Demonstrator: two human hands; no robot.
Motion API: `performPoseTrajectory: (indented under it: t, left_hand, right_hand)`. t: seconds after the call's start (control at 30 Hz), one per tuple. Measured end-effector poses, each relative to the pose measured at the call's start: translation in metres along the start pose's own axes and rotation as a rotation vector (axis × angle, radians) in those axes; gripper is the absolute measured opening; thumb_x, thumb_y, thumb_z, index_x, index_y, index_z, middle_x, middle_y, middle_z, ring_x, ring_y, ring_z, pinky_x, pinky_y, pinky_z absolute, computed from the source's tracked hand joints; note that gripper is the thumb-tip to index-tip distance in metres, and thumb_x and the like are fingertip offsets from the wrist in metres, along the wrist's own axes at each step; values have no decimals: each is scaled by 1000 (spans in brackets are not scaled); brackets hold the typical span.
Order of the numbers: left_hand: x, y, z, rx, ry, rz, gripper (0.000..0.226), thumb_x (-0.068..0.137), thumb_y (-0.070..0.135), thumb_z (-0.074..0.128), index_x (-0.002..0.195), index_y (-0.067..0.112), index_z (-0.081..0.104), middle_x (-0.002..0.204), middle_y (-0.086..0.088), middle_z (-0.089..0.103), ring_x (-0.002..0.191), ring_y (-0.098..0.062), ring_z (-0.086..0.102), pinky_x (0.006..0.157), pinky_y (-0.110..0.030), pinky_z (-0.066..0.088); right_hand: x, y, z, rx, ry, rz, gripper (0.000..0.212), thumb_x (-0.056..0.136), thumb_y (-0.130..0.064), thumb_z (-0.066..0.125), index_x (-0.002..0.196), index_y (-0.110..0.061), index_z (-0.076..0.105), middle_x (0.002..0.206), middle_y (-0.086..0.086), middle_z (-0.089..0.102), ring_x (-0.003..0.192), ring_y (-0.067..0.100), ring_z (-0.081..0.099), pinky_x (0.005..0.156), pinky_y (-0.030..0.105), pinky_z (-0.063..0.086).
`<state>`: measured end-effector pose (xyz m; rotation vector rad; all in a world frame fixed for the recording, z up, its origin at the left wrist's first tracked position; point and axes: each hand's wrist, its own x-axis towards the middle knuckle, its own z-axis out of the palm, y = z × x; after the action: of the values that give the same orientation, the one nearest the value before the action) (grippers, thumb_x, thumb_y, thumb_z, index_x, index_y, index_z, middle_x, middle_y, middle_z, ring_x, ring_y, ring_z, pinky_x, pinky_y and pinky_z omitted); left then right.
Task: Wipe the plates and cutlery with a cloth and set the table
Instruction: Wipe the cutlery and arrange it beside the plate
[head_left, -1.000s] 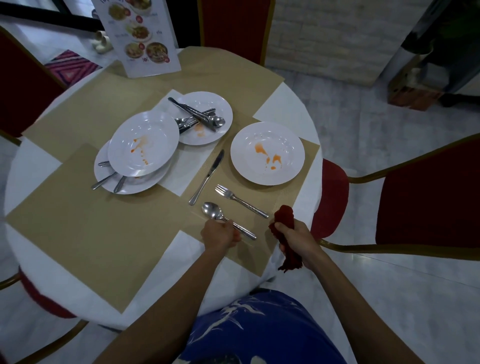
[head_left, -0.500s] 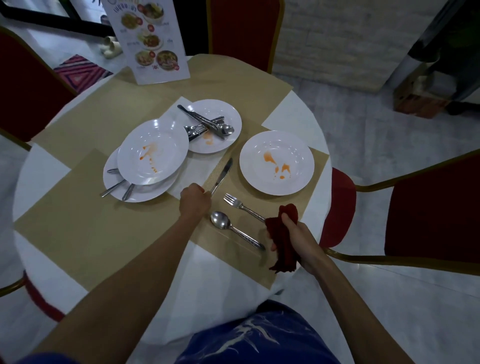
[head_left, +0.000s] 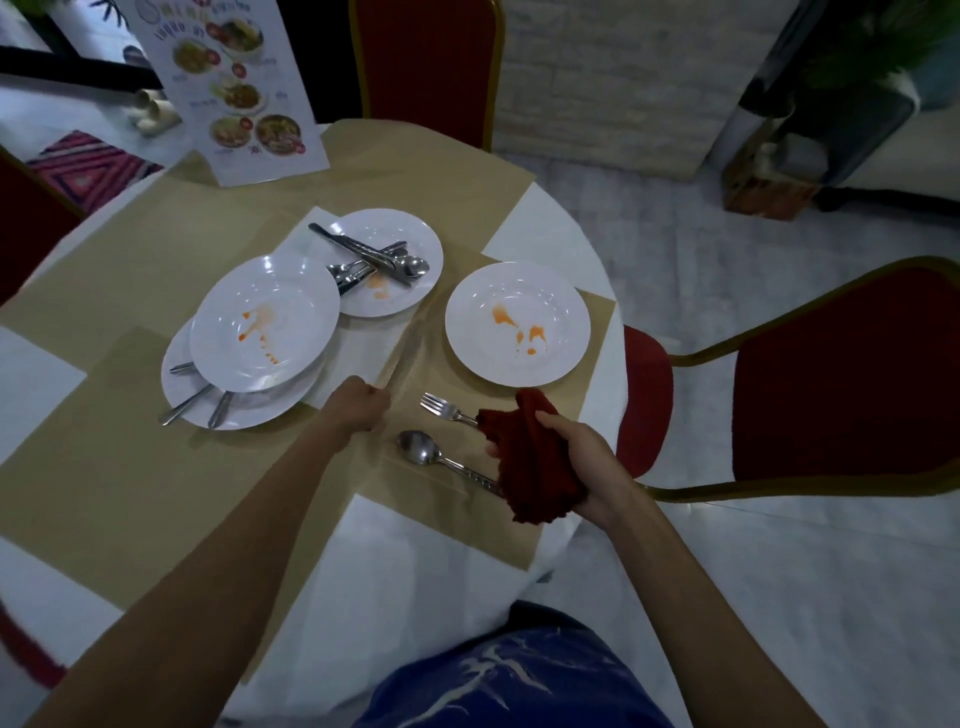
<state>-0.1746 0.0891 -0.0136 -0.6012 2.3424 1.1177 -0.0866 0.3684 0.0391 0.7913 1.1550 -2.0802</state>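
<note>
Far left on the round tabletop (head_left: 395, 571) sit stacked white plates (head_left: 265, 325) streaked with orange sauce. The left hand (head_left: 358, 410) curls round the handle of a blurred silver table knife (head_left: 402, 353). A steel fork (head_left: 449, 411) and spoon (head_left: 415, 447) lie just right of it. Beyond them is a stained white plate (head_left: 517, 322). The right hand (head_left: 582, 462) clutches a bunched dark red cloth (head_left: 530, 467) over their handles.

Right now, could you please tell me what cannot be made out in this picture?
All in the head view:
knife in the left hand: motion-blurred to a faint streak.
fork and spoon: handle ends hidden by the red cloth in the right hand.
cutlery under the upper plate: working ends hidden by it.
menu card: top cut off by the edge, print too small.
</note>
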Motion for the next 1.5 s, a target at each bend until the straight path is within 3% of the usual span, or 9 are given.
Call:
performPoseTrajectory:
  t: [0.17,0.3,0.4,0.53,0.83,0.97,1.13,1.4,1.5]
  left_hand:
    - [-90,20,13,-441,-40,49,15,104,16,46,102,2,52,83,-10,72,64,-16,66,55,-26,54]
    - [-145,26,50,-334,-78,183,13,101,13,48,109,2,51,77,-11,71,54,-14,64,48,-23,49]
    - [-177,27,72,-265,-22,230,23,94,1,49,115,9,53,79,-8,67,54,-11,60,45,-15,43]
    - [-193,15,69,-95,-35,329,14,102,16,45,99,16,59,70,2,62,55,-5,56,51,-15,41]
    - [-195,1,51,-119,22,355,20,99,19,46,85,29,57,75,0,63,62,-15,58,59,-29,44]
    - [-200,5,41,-81,75,361,22,99,19,47,83,22,62,76,-1,64,66,-16,57,61,-29,43]
    - [-200,1,34,-89,100,346,18,93,15,46,92,18,63,81,-2,70,69,-18,65,58,-26,47]
    - [-211,-27,16,-216,63,327,26,99,24,48,76,21,60,62,7,57,57,-13,48,63,-31,42]
    - [-209,-23,17,-275,194,270,26,99,25,47,79,17,62,69,-1,63,63,-19,55,65,-37,46]
  right_hand:
    - [8,5,14,214,111,-62,43,104,-37,51,134,-6,58,122,21,71,112,39,69,103,55,51]
    - [6,12,57,189,50,-55,50,107,-45,41,128,-4,62,118,18,73,102,33,73,83,45,59]
    - [8,22,80,-9,47,-122,31,108,-26,47,119,-3,63,109,20,74,88,29,75,79,40,61]
    - [17,8,75,-6,237,-243,31,100,-6,56,130,0,53,107,24,71,93,38,72,89,53,59]
    - [5,17,83,-406,358,-380,23,98,-23,60,110,-4,64,99,13,73,90,28,72,86,45,60]
    - [6,14,87,-198,457,-419,15,100,-20,56,105,-6,59,96,11,67,92,28,68,81,40,59]
    - [-3,55,112,-416,322,-461,24,99,-23,56,114,-5,63,102,11,72,97,26,70,91,44,58]
    - [-2,-6,70,-76,603,-527,26,101,-21,52,123,-7,60,115,11,68,86,20,63,74,31,55]
    - [-5,7,75,-87,415,-414,30,104,-34,50,115,-9,61,104,8,70,92,23,67,88,39,58]
